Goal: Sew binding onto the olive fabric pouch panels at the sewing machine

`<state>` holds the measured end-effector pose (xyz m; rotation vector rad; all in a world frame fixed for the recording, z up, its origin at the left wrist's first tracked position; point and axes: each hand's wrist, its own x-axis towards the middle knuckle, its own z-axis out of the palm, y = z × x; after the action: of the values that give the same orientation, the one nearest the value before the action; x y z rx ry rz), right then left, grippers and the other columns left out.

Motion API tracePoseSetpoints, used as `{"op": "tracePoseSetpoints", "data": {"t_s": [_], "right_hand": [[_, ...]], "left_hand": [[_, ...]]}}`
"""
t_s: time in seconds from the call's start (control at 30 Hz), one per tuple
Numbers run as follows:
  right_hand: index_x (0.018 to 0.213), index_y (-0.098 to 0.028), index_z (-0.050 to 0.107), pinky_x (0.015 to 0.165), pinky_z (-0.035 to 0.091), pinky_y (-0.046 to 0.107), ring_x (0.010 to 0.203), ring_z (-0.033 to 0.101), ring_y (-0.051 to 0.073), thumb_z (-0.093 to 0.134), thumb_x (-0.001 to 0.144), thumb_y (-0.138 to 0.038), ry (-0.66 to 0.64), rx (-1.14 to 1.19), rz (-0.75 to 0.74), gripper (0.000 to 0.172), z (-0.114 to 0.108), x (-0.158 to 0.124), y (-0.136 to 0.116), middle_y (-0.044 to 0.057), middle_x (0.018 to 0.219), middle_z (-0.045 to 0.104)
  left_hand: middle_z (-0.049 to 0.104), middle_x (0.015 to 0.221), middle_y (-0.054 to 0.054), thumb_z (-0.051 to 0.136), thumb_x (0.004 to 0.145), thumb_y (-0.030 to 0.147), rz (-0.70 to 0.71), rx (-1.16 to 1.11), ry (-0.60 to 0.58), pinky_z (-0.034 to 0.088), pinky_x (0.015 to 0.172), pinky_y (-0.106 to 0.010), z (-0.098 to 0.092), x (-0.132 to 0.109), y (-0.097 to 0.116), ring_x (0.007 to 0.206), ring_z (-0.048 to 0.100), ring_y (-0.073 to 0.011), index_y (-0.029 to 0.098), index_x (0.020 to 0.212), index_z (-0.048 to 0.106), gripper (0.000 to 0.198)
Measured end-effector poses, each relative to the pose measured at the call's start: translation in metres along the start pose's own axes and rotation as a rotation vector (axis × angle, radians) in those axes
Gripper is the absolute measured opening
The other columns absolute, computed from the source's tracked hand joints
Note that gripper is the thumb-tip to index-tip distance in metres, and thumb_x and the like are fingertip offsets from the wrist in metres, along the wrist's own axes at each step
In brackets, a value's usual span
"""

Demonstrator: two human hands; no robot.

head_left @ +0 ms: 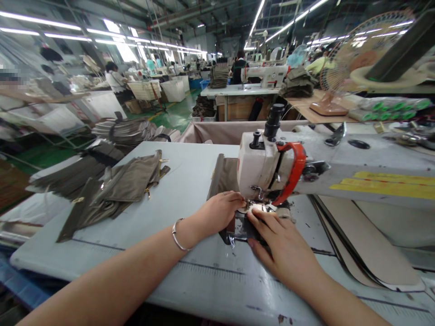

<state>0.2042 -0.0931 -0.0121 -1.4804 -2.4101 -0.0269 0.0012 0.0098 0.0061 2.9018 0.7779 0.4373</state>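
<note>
A white sewing machine head (253, 165) with a red lever (294, 174) stands over the pale table. Under it lies a grey-brown fabric piece (226, 174), partly hidden by the machine and my fingers. My left hand (220, 210), a silver bangle at its wrist, has its fingers closed together on the fabric by the presser foot. Opposite it, my right hand (278, 237) lies flat with fingers stretched, its fingertips close to the foot. A dark worn plate (243, 226) shows between the hands. The needle point is hidden.
Sewn grey-brown pieces with gold zipper pulls (129, 181) lie at the table's left. Flat pale panels with dark edges (370, 249) rest under the machine arm at right. Bundled stacks (125, 131) stand beyond the left edge. A fan (340, 68) and people working are farther back.
</note>
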Motion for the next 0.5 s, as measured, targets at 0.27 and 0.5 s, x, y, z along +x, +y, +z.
{"op": "tracePoseSetpoints", "data": {"t_s": [0.27, 0.5], "right_hand": [[0.129, -0.021, 0.056, 0.095, 0.045, 0.044, 0.113, 0.053, 0.024, 0.055, 0.092, -0.029, 0.026, 0.077, 0.017, 0.038, -0.014, 0.0, -0.01, 0.007, 0.127, 0.059], [0.111, -0.023, 0.065, 0.09, 0.048, 0.043, 0.102, 0.06, 0.025, 0.05, 0.094, -0.036, 0.27, -0.193, 0.4, 0.027, -0.062, -0.065, 0.046, 0.008, 0.108, 0.065]], "left_hand": [[0.066, 0.119, -0.007, 0.046, 0.089, 0.005, 0.022, -0.028, 0.042, 0.049, 0.102, -0.035, 0.0, -0.004, 0.002, 0.113, 0.059, -0.0185, 0.015, 0.118, 0.062, 0.035], [0.063, 0.12, -0.011, 0.042, 0.092, 0.009, 0.091, 0.15, 0.057, 0.046, 0.103, -0.04, -0.002, -0.013, -0.001, 0.117, 0.054, -0.0245, 0.012, 0.125, 0.058, 0.036]]}}
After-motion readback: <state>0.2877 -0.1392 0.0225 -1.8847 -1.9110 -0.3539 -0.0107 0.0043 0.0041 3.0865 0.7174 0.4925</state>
